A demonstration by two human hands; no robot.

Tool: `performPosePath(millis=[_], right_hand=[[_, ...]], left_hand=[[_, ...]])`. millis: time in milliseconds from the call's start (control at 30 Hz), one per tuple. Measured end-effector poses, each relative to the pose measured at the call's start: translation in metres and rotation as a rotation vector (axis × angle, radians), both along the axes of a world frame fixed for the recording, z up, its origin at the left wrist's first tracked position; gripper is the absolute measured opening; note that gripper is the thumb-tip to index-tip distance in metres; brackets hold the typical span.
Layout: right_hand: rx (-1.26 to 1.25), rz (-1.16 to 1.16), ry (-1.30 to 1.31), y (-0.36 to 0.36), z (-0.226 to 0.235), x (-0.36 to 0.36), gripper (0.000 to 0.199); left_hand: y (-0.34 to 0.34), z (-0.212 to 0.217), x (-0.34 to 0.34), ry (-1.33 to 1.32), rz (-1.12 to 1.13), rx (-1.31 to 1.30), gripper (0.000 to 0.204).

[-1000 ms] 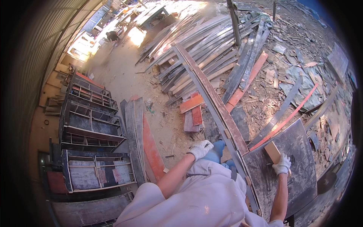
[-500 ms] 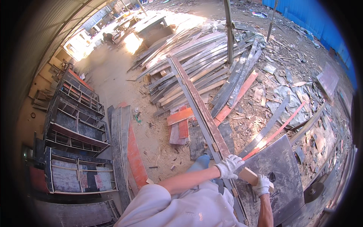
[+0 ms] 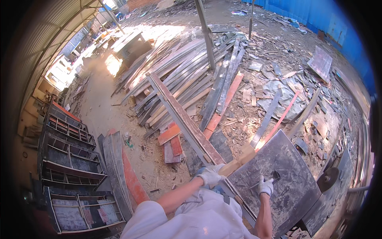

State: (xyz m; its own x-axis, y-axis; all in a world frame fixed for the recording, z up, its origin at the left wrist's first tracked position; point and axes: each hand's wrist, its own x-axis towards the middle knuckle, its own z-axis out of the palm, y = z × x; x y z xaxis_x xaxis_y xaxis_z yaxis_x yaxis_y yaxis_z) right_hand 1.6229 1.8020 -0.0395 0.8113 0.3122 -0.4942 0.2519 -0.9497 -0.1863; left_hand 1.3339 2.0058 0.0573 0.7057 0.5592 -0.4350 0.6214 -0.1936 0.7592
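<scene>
My left hand [image 3: 211,175], in a white work glove, is closed around the near end of a pale wooden board [image 3: 238,161]. The board slants along the left edge of a dark, dusty tabletop [image 3: 286,159]. Over that tabletop is my gloved right hand [image 3: 266,186], its fingers apart and nothing in them. Just beyond it, a small dark curved piece [image 3: 275,175] stands up from the surface. A long reddish-brown beam with a grey edge [image 3: 187,113] runs from far left to the table's near-left side, passing by my left hand.
A big heap of long planks [image 3: 179,75] lies ahead, beside a metal post [image 3: 206,36]. Wood scraps cover the ground at right. Dark framed panels [image 3: 71,159] are stacked at left. A round dark disc [image 3: 328,179] sits at the table's right edge.
My right hand has let go of the wooden piece, which is now in my left hand at the table's left edge. The whole view has shifted, with the scene moving left.
</scene>
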Motion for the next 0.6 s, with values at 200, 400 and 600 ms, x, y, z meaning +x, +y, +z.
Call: performPosePath(millis=[200, 400, 600], right_hand=[[-0.021, -0.078, -0.008, 0.021, -0.046, -0.034, 0.102], [0.201, -0.367, -0.101, 0.015, -0.069, -0.034, 0.064], [0.829, -1.065, 0.388, -0.034, -0.028, -0.024, 0.032]], left_hand=[[-0.009, -0.006, -0.075, -0.541, 0.697, -0.306, 0.062], [-0.029, 0.011, -0.118, -0.837, 1.016, -0.654, 0.048], [-0.023, 0.020, -0.126, -0.951, 0.918, -1.038, 0.063]])
